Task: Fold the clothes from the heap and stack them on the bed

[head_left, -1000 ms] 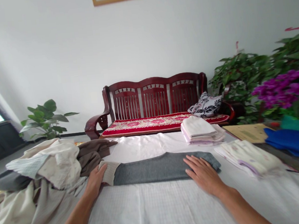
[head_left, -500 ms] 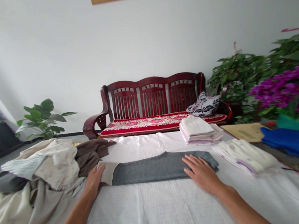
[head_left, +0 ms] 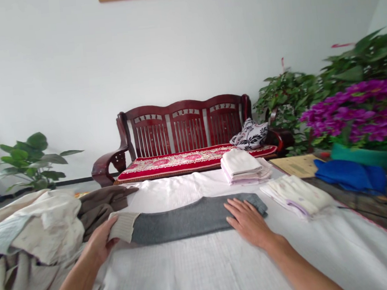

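Note:
A pair of grey knit trousers (head_left: 183,221), folded lengthwise into a long strip, lies across the white cloth in front of me. Its beige ribbed waistband (head_left: 125,226) points left. My left hand (head_left: 102,240) is closed at the waistband's outer end, thumb on top; some of its fingers are hidden. My right hand (head_left: 248,219) rests flat and open on the right part of the trousers, fingers stretched out. Just beyond that hand, the trousers' right end looks bunched.
Rumpled clothes (head_left: 47,227) are heaped at left. Folded white cloths (head_left: 241,165) and a folded cream garment (head_left: 297,194) lie at right. Beyond are a blue cloth (head_left: 350,175), purple flowers (head_left: 357,111) and cables. A wooden bench (head_left: 188,127) stands behind the white-covered surface (head_left: 199,272).
The view has swung a little to the right, so everything sits further left. My left hand has shifted to the waistband's outer end; my right hand stays flat on the trousers.

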Available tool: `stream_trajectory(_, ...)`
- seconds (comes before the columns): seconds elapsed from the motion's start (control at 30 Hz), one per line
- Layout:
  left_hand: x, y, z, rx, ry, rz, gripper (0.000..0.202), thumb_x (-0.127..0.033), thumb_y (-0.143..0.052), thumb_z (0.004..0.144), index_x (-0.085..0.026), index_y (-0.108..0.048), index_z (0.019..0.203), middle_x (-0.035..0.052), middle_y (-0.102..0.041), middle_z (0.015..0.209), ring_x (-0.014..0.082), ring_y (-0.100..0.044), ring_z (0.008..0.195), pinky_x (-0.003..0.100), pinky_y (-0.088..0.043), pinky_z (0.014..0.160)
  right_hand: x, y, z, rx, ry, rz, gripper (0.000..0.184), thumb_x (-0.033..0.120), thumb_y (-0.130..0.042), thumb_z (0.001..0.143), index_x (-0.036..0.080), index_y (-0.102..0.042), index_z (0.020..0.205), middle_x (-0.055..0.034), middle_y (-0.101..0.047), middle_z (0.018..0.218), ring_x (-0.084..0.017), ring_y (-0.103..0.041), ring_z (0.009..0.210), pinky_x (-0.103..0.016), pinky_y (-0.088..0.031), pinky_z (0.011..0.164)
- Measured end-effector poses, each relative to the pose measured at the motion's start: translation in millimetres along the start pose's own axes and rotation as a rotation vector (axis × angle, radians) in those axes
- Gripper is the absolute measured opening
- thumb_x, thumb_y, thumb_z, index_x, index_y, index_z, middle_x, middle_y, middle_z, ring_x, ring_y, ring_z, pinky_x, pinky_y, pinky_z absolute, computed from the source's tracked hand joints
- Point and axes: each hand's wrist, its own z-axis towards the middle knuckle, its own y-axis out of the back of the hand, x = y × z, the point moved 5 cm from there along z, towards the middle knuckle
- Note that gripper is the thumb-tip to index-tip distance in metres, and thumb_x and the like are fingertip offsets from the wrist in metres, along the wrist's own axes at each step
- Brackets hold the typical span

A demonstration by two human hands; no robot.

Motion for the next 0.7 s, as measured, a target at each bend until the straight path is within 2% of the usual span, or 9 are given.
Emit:
stream_trajectory(0.1,-18,-11.7,-12,0.112,-0.014,-0.073,0.012,-0.024,-0.065,0.08,-0.018,-0.064,0.09,0.0012,-0.063,0.078,0.0118,-0.058,0.059,0.018,-0.047,0.042,2,4,-1,-0.031,0.007,-0.003,0.047,0.038,-0.043,0.099,0.022,-0.056,0.141,-0.009,-0.052,0.15,-0.027,-0.041,0.142,-0.051,-0.026,0.119)
stream_trajectory(0.17,-31,-27.1,-25,0.182,-0.032,-0.051,0.014,-0.024,-0.067,0.078,-0.018,-0.064,0.091,0.0012,-0.063,0.08,0.0114,-0.058,0.06,0.018,-0.048,0.044,2,6,-1,-0.056,0.013,-0.001,0.046,0.037,-0.042,0.099,0.021,-0.058,0.139,-0.0093,-0.054,0.147,-0.027,-0.043,0.141,-0.051,-0.027,0.118)
stream_trajectory(0.27,-47,-61.0,-47,0.291,-0.06,0.008,0.025,-0.029,-0.072,0.074,-0.017,-0.064,0.094,0.0015,-0.064,0.08,0.0125,-0.059,0.061,0.019,-0.047,0.046,2,6,-2,-0.078,0.023,0.006,0.043,0.035,-0.045,0.098,0.02,-0.061,0.135,-0.0095,-0.057,0.145,-0.027,-0.045,0.139,-0.05,-0.028,0.118)
stream_trajectory(0.37,-54,-99.7,-66,0.355,-0.104,0.078,0.035,-0.035,-0.075,0.07,-0.015,-0.062,0.096,-0.0009,-0.061,0.071,0.0136,-0.058,0.059,0.021,-0.044,0.047,2,6,-2,-0.083,0.029,0.015,0.04,0.032,-0.047,0.098,0.019,-0.063,0.132,-0.0098,-0.059,0.142,-0.027,-0.047,0.138,-0.05,-0.029,0.118)
stream_trajectory(0.53,-46,-159.0,-90,0.378,-0.2,0.19,0.037,-0.037,-0.069,0.074,-0.016,-0.057,0.102,-0.0061,-0.055,0.064,0.0123,-0.054,0.054,0.02,-0.04,0.048,2,6,-1,-0.069,0.016,0.041,0.04,0.03,-0.047,0.097,0.018,-0.063,0.132,-0.0108,-0.059,0.142,-0.027,-0.047,0.137,-0.05,-0.029,0.117)
stream_trajectory(0.7,-25,-198.4,-99,0.356,-0.278,0.367,0.031,-0.032,-0.063,0.08,-0.019,-0.055,0.107,-0.0035,-0.06,0.071,0.0129,-0.057,0.057,0.02,-0.039,0.049,2,7,-1,-0.071,0.01,0.083,0.039,0.029,-0.049,0.096,0.019,-0.064,0.131,-0.012,-0.06,0.141,-0.027,-0.049,0.136,-0.05,-0.031,0.116)
